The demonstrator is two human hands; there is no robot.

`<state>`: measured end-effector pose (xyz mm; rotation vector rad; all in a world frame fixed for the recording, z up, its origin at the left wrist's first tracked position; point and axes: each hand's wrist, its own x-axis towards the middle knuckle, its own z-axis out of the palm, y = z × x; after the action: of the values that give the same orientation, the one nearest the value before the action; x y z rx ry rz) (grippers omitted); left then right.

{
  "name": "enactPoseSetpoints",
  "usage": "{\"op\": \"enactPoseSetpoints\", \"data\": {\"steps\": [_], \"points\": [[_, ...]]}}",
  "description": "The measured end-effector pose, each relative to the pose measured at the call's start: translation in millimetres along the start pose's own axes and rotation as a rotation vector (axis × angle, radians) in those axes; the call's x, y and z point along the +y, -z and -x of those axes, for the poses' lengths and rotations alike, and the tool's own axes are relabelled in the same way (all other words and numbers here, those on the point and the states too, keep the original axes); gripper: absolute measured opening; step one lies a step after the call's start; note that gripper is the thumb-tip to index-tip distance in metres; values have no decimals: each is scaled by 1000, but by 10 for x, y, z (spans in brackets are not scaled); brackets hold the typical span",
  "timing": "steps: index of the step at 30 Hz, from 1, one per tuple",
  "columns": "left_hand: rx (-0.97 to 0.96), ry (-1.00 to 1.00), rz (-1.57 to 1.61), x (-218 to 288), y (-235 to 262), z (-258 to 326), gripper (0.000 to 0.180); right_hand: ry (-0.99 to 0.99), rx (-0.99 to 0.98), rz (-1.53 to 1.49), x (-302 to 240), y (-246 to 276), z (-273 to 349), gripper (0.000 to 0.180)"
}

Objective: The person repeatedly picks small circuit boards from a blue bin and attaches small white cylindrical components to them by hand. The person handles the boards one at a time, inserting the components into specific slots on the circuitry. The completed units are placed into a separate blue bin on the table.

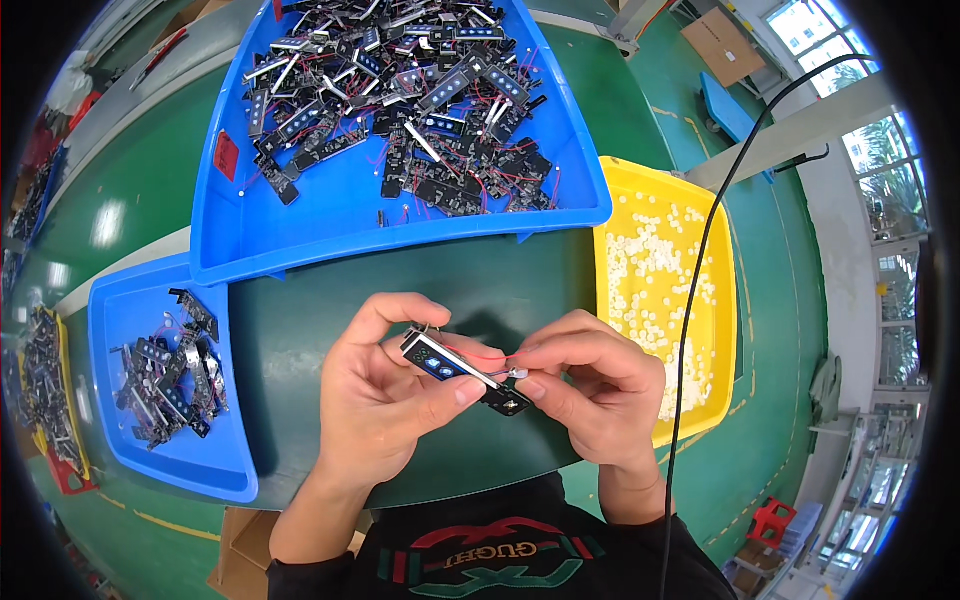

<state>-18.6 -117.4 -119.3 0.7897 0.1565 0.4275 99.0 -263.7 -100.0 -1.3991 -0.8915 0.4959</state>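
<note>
Over the dark green table, my left hand (385,390) is closed around a small black circuit-board module (455,368) with a strip of blue-white lit-looking windows. Red and dark thin wires run from the module toward my right hand (600,385). The thumb and forefinger of that hand pinch a small whitish piece (518,373) at the wire ends, just beside the module. Its exact kind is too small to make out. The module is held tilted, its far-left end higher in the picture and its right end lower.
A big blue bin (400,240) with many similar wired modules stands ahead. At the left, a smaller blue tray (215,470) holds more of them. To the right is a yellow tray (725,330) of small white round pieces. A black cable (697,280) hangs across the right side.
</note>
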Motion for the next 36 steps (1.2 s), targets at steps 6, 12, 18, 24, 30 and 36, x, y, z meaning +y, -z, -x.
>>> {"op": "enactPoseSetpoints", "data": {"steps": [6,12,18,24,30,36], "points": [[2,-19,-11,-6,8,12,44,14,-20,40,-22,-13,-18,21],[34,9,-56,1,-34,5,44,41,-30,74,-40,16,-31,21],[-45,-21,-94,-14,3,8,42,35,-8,44,9,-16,-32,20],[-61,-5,-104,-25,-14,11,43,90,-25,82,26,29,-17,18],[-83,-2,-128,-43,-7,-10,44,130,-15,55,23,36,-11,18],[-98,5,-139,-46,-31,-23,46,239,27,73,70,39,-3,25]]}}
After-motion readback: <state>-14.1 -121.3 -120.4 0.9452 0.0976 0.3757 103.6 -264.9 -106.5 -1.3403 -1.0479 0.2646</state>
